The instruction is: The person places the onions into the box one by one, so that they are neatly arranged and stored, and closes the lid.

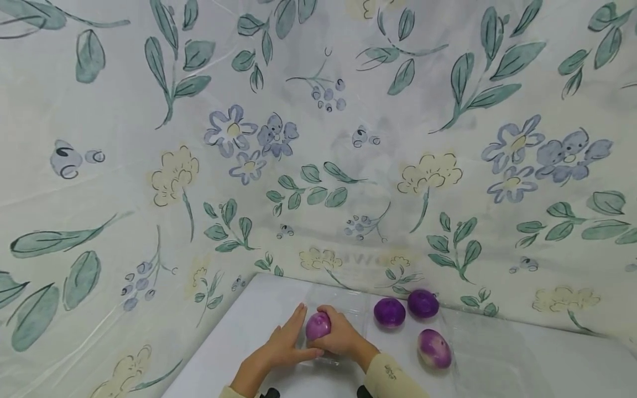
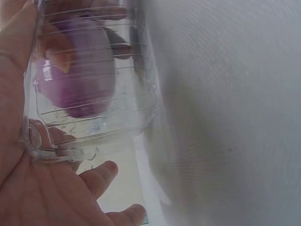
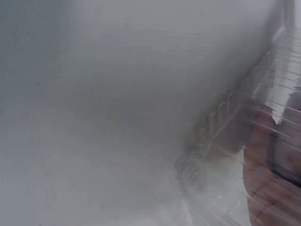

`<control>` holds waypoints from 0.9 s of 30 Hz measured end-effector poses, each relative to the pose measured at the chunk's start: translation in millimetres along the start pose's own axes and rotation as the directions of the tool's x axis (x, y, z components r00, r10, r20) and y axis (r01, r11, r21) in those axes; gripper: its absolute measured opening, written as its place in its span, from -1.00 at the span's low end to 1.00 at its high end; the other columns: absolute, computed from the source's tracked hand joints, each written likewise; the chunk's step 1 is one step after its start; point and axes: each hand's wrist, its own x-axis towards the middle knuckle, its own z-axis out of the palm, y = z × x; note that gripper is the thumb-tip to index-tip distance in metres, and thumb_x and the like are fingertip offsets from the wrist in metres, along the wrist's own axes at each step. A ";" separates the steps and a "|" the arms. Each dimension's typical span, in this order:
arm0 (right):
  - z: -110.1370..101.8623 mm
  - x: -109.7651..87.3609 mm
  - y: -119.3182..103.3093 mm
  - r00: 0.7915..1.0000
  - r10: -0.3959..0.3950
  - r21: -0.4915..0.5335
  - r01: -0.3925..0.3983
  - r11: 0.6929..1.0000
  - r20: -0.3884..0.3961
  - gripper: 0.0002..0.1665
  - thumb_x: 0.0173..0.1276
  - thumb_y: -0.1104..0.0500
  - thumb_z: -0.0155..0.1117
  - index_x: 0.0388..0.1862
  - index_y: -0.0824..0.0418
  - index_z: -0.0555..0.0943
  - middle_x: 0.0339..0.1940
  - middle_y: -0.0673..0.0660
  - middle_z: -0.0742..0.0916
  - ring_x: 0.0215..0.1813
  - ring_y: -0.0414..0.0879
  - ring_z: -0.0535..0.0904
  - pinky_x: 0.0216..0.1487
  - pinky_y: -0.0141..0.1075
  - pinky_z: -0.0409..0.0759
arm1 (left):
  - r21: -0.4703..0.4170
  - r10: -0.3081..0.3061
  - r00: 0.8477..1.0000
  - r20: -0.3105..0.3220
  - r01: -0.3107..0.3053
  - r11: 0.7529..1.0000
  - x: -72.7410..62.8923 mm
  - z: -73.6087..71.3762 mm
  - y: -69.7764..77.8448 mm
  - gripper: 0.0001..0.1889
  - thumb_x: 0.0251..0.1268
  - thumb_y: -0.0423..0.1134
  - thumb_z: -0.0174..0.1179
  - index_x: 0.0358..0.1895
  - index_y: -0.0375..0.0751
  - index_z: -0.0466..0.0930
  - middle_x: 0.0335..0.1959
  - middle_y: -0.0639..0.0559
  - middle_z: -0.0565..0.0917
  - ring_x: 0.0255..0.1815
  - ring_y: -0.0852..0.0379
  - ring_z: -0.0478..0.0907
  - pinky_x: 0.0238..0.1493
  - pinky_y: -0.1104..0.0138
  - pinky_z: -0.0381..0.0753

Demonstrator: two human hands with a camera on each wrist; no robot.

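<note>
My right hand (image 1: 340,334) grips a pale purple red onion (image 1: 318,326), its fingers bent over the top and side. The onion is in a clear ribbed plastic box (image 2: 94,136), seen through its wall in the left wrist view. My left hand (image 1: 285,342) rests against the left and near sides of this box, fingers straight and thumb spread. In the right wrist view, part of the right hand (image 3: 261,174) shows blurred through the plastic. Two deep purple red onions (image 1: 390,313) and a purple-and-white one (image 1: 434,349) lie right of the hands.
A white table (image 1: 249,326) carries everything. More clear plastic packaging (image 1: 490,348) lies flat on the right, beyond the onions. A floral sheet (image 1: 318,166) hangs behind the table's back edge and along its left side.
</note>
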 end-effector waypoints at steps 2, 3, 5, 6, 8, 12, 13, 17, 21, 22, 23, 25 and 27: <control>2.1 -2.0 2.2 1.000 -0.004 -0.001 0.004 1.000 0.011 -0.02 -0.11 0.17 0.57 0.35 0.23 0.36 0.12 0.32 0.58 0.11 0.19 0.56 0.13 0.21 0.56 | -0.003 -0.003 1.000 0.009 0.003 1.000 -2.1 1.9 -1.4 0.17 0.13 0.25 0.34 0.54 -0.46 -0.10 0.60 -0.36 -0.07 0.57 -0.34 0.02 0.25 -0.54 0.02; 3.0 -2.8 3.3 1.000 -0.001 -0.001 0.001 1.000 0.018 -0.02 -0.11 0.17 0.57 0.35 0.22 0.36 0.13 0.32 0.58 0.11 0.19 0.56 0.13 0.21 0.56 | -0.007 -0.002 1.000 0.014 0.002 1.000 -3.1 2.7 -1.8 0.18 0.12 0.25 0.34 0.54 -0.47 -0.10 0.60 -0.37 -0.07 0.57 -0.35 0.01 0.24 -0.54 0.02; 3.8 -3.7 4.6 1.000 -0.004 -0.006 0.004 1.000 0.019 -0.02 -0.11 0.16 0.56 0.35 0.22 0.36 0.13 0.32 0.58 0.12 0.19 0.55 0.14 0.21 0.55 | -0.019 0.002 1.000 0.018 -0.002 1.000 -3.6 3.6 -3.1 0.18 0.13 0.25 0.33 0.54 -0.47 -0.12 0.60 -0.36 -0.09 0.58 -0.34 -0.01 0.25 -0.54 0.00; 3.6 -4.0 4.4 1.000 -0.005 -0.002 0.005 1.000 0.018 -0.01 -0.11 0.16 0.56 0.36 0.22 0.35 0.14 0.32 0.58 0.12 0.20 0.55 0.14 0.22 0.55 | -0.021 0.004 1.000 0.017 -0.004 1.000 -3.3 3.8 -3.6 0.18 0.13 0.26 0.33 0.55 -0.46 -0.12 0.60 -0.36 -0.09 0.58 -0.34 -0.02 0.25 -0.54 -0.01; 3.3 -3.9 4.3 1.000 -0.008 0.000 0.008 1.000 0.016 -0.01 -0.11 0.15 0.56 0.36 0.22 0.35 0.15 0.32 0.58 0.13 0.21 0.55 0.15 0.22 0.55 | -0.024 0.006 1.000 0.019 -0.006 1.000 -2.8 3.6 -4.0 0.18 0.13 0.26 0.33 0.55 -0.46 -0.13 0.61 -0.35 -0.10 0.58 -0.34 -0.02 0.26 -0.55 -0.02; 2.3 -4.2 2.3 1.000 -0.007 0.001 0.007 1.000 0.013 -0.01 -0.10 0.16 0.56 0.36 0.23 0.36 0.15 0.32 0.58 0.13 0.21 0.56 0.15 0.22 0.55 | -0.013 -0.002 1.000 0.024 0.003 1.000 -1.7 3.2 -3.7 0.18 0.13 0.26 0.33 0.55 -0.44 -0.13 0.61 -0.33 -0.10 0.59 -0.31 -0.02 0.26 -0.54 -0.01; 2.5 -4.3 2.4 1.000 -0.005 0.000 0.005 1.000 0.013 -0.02 -0.09 0.16 0.56 0.36 0.23 0.36 0.15 0.31 0.58 0.13 0.21 0.56 0.15 0.21 0.55 | -0.013 -0.002 1.000 0.026 0.003 1.000 -1.7 3.1 -3.4 0.18 0.14 0.26 0.33 0.55 -0.44 -0.13 0.61 -0.33 -0.09 0.59 -0.31 -0.02 0.26 -0.54 0.00; 1.7 -5.2 1.6 1.000 -0.004 0.007 0.004 1.000 0.017 -0.01 -0.08 0.17 0.57 0.37 0.25 0.34 0.17 0.32 0.58 0.15 0.21 0.56 0.17 0.21 0.54 | -0.007 0.002 1.000 0.029 -0.002 1.000 -2.7 2.0 -0.9 0.17 0.14 0.24 0.33 0.55 -0.45 -0.13 0.61 -0.33 -0.09 0.59 -0.31 -0.02 0.26 -0.54 0.00; 0.2 -1.8 1.7 1.000 -0.013 -0.004 0.014 1.000 0.024 -0.02 -0.06 0.16 0.58 0.37 0.24 0.35 0.20 0.32 0.58 0.16 0.22 0.57 0.17 0.20 0.55 | 0.002 0.004 1.000 0.022 -0.004 1.000 -1.9 -0.2 0.4 0.17 0.14 0.24 0.33 0.55 -0.45 -0.13 0.61 -0.34 -0.09 0.59 -0.32 -0.02 0.27 -0.52 0.01; -0.2 -0.9 1.4 1.000 -0.018 -0.009 0.018 1.000 0.025 -0.02 -0.05 0.15 0.58 0.37 0.24 0.35 0.20 0.32 0.58 0.15 0.21 0.58 0.17 0.19 0.56 | 0.005 0.004 1.000 0.019 -0.004 1.000 -1.5 -0.6 0.2 0.17 0.15 0.24 0.33 0.55 -0.44 -0.14 0.61 -0.34 -0.09 0.58 -0.32 -0.01 0.28 -0.52 0.01; -0.3 0.0 1.2 0.999 -0.024 -0.013 0.024 1.000 0.027 -0.02 -0.05 0.15 0.59 0.37 0.24 0.36 0.20 0.32 0.59 0.15 0.21 0.58 0.17 0.18 0.56 | 0.008 0.006 1.000 0.016 -0.006 1.000 -1.3 -1.2 0.3 0.17 0.14 0.24 0.33 0.55 -0.45 -0.13 0.60 -0.34 -0.09 0.58 -0.33 -0.01 0.28 -0.52 0.02; 0.1 0.9 0.8 0.999 -0.022 -0.022 0.022 1.000 0.029 -0.02 -0.06 0.12 0.60 0.36 0.25 0.36 0.19 0.31 0.60 0.14 0.20 0.60 0.16 0.17 0.57 | -0.002 0.005 1.000 0.020 -0.005 1.000 -1.4 -2.1 0.0 0.18 0.15 0.23 0.33 0.55 -0.45 -0.15 0.60 -0.35 -0.11 0.58 -0.33 -0.02 0.28 -0.52 0.01; 0.8 1.6 0.6 0.999 -0.020 -0.022 0.021 1.000 0.027 -0.02 -0.05 0.11 0.61 0.35 0.27 0.36 0.18 0.31 0.61 0.14 0.20 0.60 0.16 0.17 0.57 | -0.012 0.005 1.000 0.023 -0.004 1.000 -1.6 -2.8 -0.6 0.18 0.15 0.23 0.33 0.55 -0.45 -0.16 0.61 -0.34 -0.12 0.59 -0.33 -0.04 0.28 -0.52 -0.01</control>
